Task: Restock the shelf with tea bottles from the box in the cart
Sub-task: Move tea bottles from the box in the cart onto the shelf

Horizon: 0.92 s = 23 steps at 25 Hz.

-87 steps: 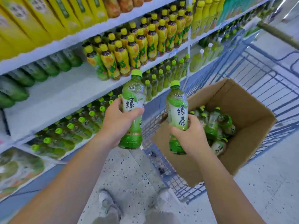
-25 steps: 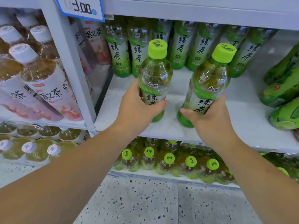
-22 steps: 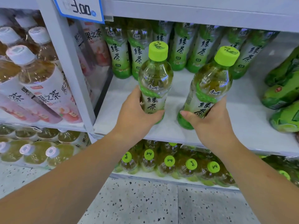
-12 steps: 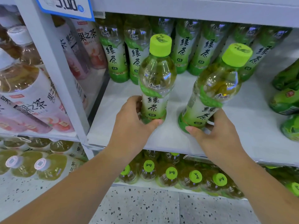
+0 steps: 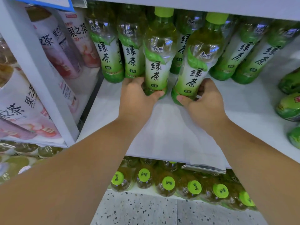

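Hands grip two bottles labelled 绿茶 at twelve o'clock on the shelf (image 5: 170,127): left hand (image 5: 136,98) fingers curl round the upright left bottle (image 5: 158,54) at its base, right hand (image 5: 205,104) fingers round the tilted right bottle (image 5: 198,62). Pink bottles (image 5: 76,38) at ten read 果之茶; six caps (image 5: 168,182) at six.

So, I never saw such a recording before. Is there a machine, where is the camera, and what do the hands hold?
No machine: these are a person's two bare hands. The picture comes from a camera worn on the head, looking forward and down. The left hand grips one green tea bottle near its base, upright; the right hand grips a second bottle, tilted. Both are at the white shelf, in front of a row of the same bottles. Pink-labelled bottles stand to the left.
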Motion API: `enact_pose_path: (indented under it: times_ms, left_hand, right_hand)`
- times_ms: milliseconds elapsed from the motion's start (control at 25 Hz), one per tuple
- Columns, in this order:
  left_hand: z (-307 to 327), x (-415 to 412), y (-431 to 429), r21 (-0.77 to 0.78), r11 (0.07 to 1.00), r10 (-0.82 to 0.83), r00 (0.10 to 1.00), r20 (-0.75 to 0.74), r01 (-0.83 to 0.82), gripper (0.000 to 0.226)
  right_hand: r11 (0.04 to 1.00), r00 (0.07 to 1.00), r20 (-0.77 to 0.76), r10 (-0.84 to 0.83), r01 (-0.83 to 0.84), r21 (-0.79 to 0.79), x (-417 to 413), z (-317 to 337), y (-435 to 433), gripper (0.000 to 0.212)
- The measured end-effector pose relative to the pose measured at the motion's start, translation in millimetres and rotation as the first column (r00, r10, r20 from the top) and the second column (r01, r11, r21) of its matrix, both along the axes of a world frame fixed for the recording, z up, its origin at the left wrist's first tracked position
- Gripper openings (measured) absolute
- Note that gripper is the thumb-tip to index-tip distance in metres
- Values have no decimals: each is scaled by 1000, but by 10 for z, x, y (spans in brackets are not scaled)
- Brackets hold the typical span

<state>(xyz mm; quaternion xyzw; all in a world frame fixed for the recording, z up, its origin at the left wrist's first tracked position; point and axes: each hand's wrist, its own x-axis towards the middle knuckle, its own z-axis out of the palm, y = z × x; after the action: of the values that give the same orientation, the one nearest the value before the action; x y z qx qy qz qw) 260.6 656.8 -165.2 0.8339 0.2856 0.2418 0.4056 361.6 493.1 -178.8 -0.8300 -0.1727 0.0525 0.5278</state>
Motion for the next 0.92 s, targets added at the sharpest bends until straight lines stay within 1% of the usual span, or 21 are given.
enact_pose_path:
  times_ms: [120,240,360,480,600,720,840,920]
  left_hand:
    - [-17,136,23,-17,999,32,999,-21,-33,46]
    - [-33,200,27,-21,999,40,999,-2,-40,43]
    - [-59,234,16,26,997,74,997,13,-75,50]
    - [-90,301,-2,67,991,113,993,-17,-112,59]
    - [-92,337,-10,29,990,137,989,-48,-136,58]
    - [-103,348,-17,7,988,153,987,-57,-153,51]
    - [-134,332,-23,8,986,167,986,-17,-166,52]
    - [-173,319,-20,5,987,159,987,32,-160,54]
  right_hand:
    - [999,1000,-15,-11,11,35,120,-28,74,50]
    - [995,998,-53,-16,21,95,182,-42,136,50]
    - [981,992,-126,-21,45,188,211,-62,192,50]
    - [971,993,-119,-22,50,235,205,-94,217,54]
    - [974,996,-82,-27,45,223,188,-105,225,46]
    - [981,998,-55,-28,37,188,177,-98,247,41]
    - [993,999,-16,-41,42,109,179,-102,264,35]
    - [998,999,-1,-41,41,52,199,-122,268,40]
